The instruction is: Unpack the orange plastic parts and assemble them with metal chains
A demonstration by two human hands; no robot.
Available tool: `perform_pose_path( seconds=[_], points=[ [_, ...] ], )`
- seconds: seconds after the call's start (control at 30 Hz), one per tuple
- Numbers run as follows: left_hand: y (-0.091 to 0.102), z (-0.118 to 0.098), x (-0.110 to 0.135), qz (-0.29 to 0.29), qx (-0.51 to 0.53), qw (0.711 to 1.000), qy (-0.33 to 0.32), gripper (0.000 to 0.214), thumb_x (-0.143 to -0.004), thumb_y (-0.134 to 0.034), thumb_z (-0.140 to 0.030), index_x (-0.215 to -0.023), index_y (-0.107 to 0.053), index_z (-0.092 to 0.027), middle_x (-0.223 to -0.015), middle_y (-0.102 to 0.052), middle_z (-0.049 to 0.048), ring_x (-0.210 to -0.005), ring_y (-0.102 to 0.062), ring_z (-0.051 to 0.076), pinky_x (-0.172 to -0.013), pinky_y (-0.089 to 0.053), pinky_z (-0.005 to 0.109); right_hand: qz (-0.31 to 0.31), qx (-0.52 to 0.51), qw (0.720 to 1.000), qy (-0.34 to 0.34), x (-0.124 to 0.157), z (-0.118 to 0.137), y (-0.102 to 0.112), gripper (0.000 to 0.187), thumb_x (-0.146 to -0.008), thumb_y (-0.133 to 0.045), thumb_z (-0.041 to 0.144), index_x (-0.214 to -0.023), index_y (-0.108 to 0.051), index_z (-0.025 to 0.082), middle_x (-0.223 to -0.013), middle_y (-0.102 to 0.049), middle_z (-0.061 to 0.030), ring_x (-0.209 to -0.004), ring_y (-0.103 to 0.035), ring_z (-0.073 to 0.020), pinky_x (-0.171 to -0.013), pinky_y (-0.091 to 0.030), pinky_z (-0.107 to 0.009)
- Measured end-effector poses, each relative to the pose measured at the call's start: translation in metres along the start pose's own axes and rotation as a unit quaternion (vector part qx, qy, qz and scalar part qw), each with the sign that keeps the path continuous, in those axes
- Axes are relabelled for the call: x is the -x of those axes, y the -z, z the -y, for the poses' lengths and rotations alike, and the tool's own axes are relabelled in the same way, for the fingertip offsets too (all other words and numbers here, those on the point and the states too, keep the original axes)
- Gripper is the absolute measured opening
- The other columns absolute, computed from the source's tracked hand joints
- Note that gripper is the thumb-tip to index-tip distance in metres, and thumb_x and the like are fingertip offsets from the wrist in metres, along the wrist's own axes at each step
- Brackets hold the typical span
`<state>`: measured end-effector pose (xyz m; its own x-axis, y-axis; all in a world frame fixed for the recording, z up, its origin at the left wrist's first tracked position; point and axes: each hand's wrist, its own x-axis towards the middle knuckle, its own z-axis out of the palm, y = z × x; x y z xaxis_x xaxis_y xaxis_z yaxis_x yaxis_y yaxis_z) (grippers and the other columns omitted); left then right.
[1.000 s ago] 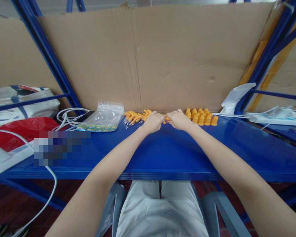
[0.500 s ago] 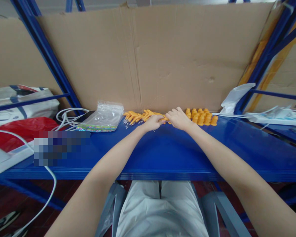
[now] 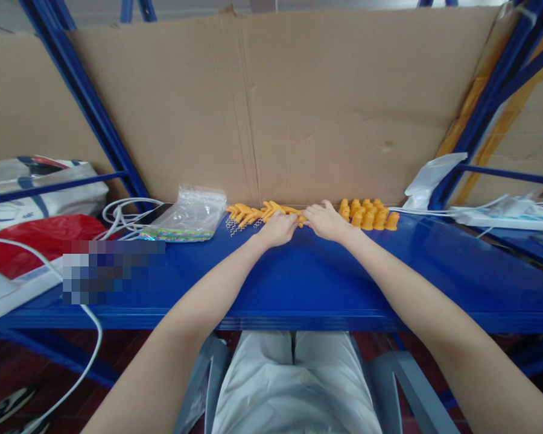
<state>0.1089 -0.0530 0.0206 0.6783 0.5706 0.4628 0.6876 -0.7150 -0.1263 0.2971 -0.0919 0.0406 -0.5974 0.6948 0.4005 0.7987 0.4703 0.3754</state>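
Observation:
Both my hands meet at the back of the blue shelf (image 3: 298, 277), fingers curled together around a small orange plastic piece (image 3: 301, 219). My left hand (image 3: 278, 229) lies just right of a loose pile of long orange pieces (image 3: 253, 213) and small metal springs (image 3: 235, 225). My right hand (image 3: 326, 220) sits just left of a cluster of short orange caps (image 3: 371, 214) standing upright. Exactly how the fingers grip is hidden behind the backs of my hands.
A clear zip bag (image 3: 192, 212) lies on a colourful packet left of the pile. Coiled white cable (image 3: 122, 214), a red bag (image 3: 40, 236) and a white bag (image 3: 36, 187) lie far left. A white plastic bag (image 3: 429, 179) and power strip (image 3: 502, 216) lie right. Cardboard (image 3: 298, 102) backs the shelf.
Both hands stayed at the back of the shelf, shifting slightly left and away from the caps while working the orange piece between their fingertips.

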Motion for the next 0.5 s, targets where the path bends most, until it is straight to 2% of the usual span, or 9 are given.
perform_pose_path(
  seconds=[0.13, 0.27, 0.37, 0.5],
  points=[
    [-0.001, -0.001, -0.003, -0.001, 0.0, 1.0, 0.009, 0.023, -0.098, -0.045, -0.021, -0.096, -0.067, -0.014, -0.093, -0.074, 0.0134, -0.09, -0.071, 0.029, -0.089, -0.049, 0.042, -0.008, 0.001, 1.0, -0.003, -0.001, 0.0, 0.0, 0.029, -0.1, -0.04, 0.016, -0.115, -0.064, 0.013, -0.105, -0.071, -0.0153, -0.101, -0.058, -0.0282, -0.091, -0.029, -0.041],
    [-0.002, 0.001, -0.002, -0.007, 0.046, 0.998, 0.041, 0.029, -0.101, -0.042, -0.027, -0.096, -0.068, -0.016, -0.09, -0.075, 0.0108, -0.082, -0.07, 0.026, -0.081, -0.05, 0.038, -0.045, 0.022, 0.999, -0.002, 0.001, -0.012, 0.0, 0.032, -0.095, -0.038, 0.009, -0.115, -0.061, 0.017, -0.105, -0.071, -0.0148, -0.102, -0.057, -0.029, -0.089, -0.029, -0.041],
    [-0.001, 0.006, 0.002, -0.009, 0.053, 0.998, 0.044, 0.028, -0.101, -0.043, -0.026, -0.094, -0.069, -0.018, -0.09, -0.076, 0.0092, -0.082, -0.071, 0.025, -0.079, -0.051, 0.037, -0.05, 0.028, 0.997, -0.046, 0.006, -0.027, -0.002, 0.032, -0.094, -0.037, 0.009, -0.115, -0.06, 0.016, -0.103, -0.07, -0.0151, -0.101, -0.057, -0.029, -0.087, -0.029, -0.04],
    [-0.001, 0.012, 0.005, -0.004, 0.018, 0.999, 0.03, 0.027, -0.1, -0.044, -0.025, -0.094, -0.069, -0.017, -0.089, -0.076, 0.0096, -0.086, -0.071, 0.025, -0.087, -0.05, 0.038, -0.062, 0.028, 0.99, -0.123, 0.012, -0.042, -0.001, 0.03, -0.093, -0.043, 0.017, -0.117, -0.061, 0.013, -0.108, -0.07, -0.0183, -0.103, -0.058, -0.0304, -0.088, -0.033, -0.041]
  ],
)
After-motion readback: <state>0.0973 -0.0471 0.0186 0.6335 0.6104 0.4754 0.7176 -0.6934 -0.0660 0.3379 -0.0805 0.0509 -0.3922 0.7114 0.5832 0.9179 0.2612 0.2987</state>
